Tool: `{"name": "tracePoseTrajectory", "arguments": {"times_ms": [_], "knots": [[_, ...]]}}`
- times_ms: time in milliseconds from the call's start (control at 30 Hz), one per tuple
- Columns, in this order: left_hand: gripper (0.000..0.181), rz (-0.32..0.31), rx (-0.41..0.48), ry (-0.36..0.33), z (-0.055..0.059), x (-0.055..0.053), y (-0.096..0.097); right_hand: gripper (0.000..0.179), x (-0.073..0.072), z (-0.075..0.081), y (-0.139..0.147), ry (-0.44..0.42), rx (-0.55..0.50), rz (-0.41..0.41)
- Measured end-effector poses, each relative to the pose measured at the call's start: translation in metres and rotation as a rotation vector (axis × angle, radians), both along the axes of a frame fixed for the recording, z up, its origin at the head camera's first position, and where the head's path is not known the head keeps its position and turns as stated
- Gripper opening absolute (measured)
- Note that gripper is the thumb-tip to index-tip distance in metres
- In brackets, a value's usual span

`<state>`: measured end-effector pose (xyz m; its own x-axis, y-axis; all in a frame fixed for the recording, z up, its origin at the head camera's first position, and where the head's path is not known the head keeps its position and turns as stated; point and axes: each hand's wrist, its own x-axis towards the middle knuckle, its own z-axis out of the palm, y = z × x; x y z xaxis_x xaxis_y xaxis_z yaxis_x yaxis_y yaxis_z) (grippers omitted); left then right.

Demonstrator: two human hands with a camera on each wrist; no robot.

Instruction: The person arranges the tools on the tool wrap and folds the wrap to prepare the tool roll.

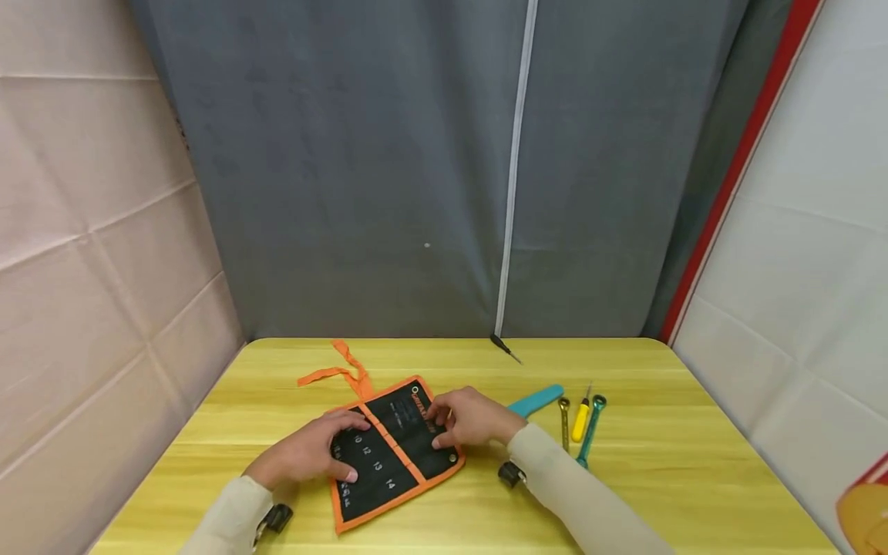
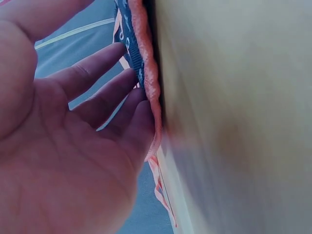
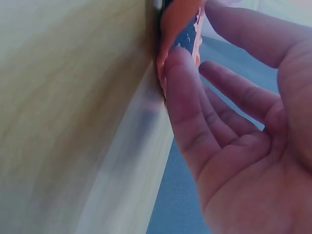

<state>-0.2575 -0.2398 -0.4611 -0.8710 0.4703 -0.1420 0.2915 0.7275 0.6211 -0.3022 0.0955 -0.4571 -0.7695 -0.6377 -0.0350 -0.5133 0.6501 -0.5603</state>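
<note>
A black tool roll (image 1: pixel 378 493) with orange edging lies unfolded on the table, printed with size numbers such as 12, 13 and 14. My left hand (image 1: pixel 305 453) rests on its left part, fingers spread and fairly straight. In the left wrist view, the fingertips (image 2: pixel 127 75) touch the roll along its orange edge. On the upper right part is my right hand (image 1: pixel 473 420), its fingers loosely bent against the fabric. The right wrist view shows a fingertip (image 3: pixel 179 61) touching the roll's edge, with nothing gripped. Orange ties (image 1: pixel 357 381) trail off the roll's far side.
Right of the roll lie a blue flat strip (image 1: pixel 539 401), partly behind the right hand, a bronze-coloured wrench (image 1: pixel 565 422), a yellow-handled screwdriver (image 1: pixel 580 424) and a teal wrench (image 1: pixel 592 430). A small black screwdriver (image 1: pixel 504 347) is at the back edge, before a grey curtain (image 1: pixel 375 193).
</note>
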Motion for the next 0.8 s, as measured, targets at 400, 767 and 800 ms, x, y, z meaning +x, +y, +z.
{"name": "tracePoseTrajectory", "arguments": {"times_ms": [400, 767, 800], "knots": [[0.072, 0.051, -0.003, 0.050, 0.002, 0.006, 0.000, 0.049, -0.005, -0.004, -0.011, 0.015, -0.018, 0.012], [0.075, 0.021, -0.062, 0.034, -0.003, 0.005, 0.004, 0.067, -0.008, -0.011, -0.015, 0.034, 0.090, 0.031], [0.075, 0.025, -0.069, 0.040, -0.003, 0.004, 0.004, 0.067, -0.007, -0.011, -0.015, 0.032, 0.096, 0.028]]}}
